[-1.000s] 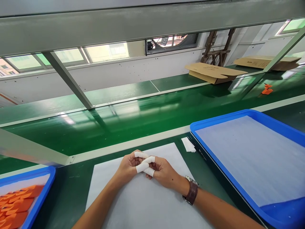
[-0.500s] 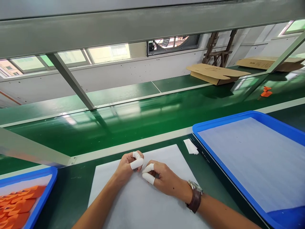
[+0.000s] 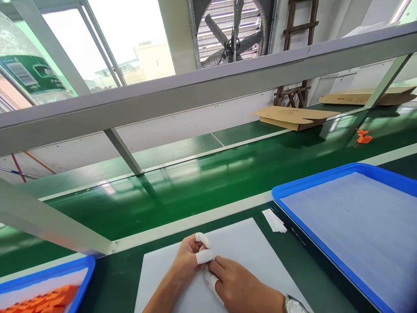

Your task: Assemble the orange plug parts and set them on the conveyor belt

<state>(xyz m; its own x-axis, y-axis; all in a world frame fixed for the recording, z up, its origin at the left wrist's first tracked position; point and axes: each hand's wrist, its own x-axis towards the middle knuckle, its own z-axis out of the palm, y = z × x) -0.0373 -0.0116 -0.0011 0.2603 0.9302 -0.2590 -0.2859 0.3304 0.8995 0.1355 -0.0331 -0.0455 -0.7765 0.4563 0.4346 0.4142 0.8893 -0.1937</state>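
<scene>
My left hand (image 3: pixel 192 257) is over a white sheet (image 3: pixel 243 237), its fingers curled, with white finger cots on the thumb and index finger. Against its thumb tip presses my right hand (image 3: pixel 233 278), closed, with white cots on its thumb and at least one finger. The fingertips of both hands meet, and whatever may be between them is hidden. A watch (image 3: pixel 295 305) sits on my right wrist, partly cut off by the frame.
Orange pieces (image 3: pixel 48 300) lie in a blue tray (image 3: pixel 86 278) at left. A lined blue tray (image 3: pixel 306 178) stands at right beside small white papers (image 3: pixel 274 221). Beyond runs a green belt (image 3: pixel 195 174) carrying an orange piece (image 3: pixel 364 137). A grey rail (image 3: pixel 195 87) crosses above.
The view has tilted upward, bringing the fan and a bottle into sight. My right hand has turned over and closed in against the left thumb; a gap showed between the hands before.
</scene>
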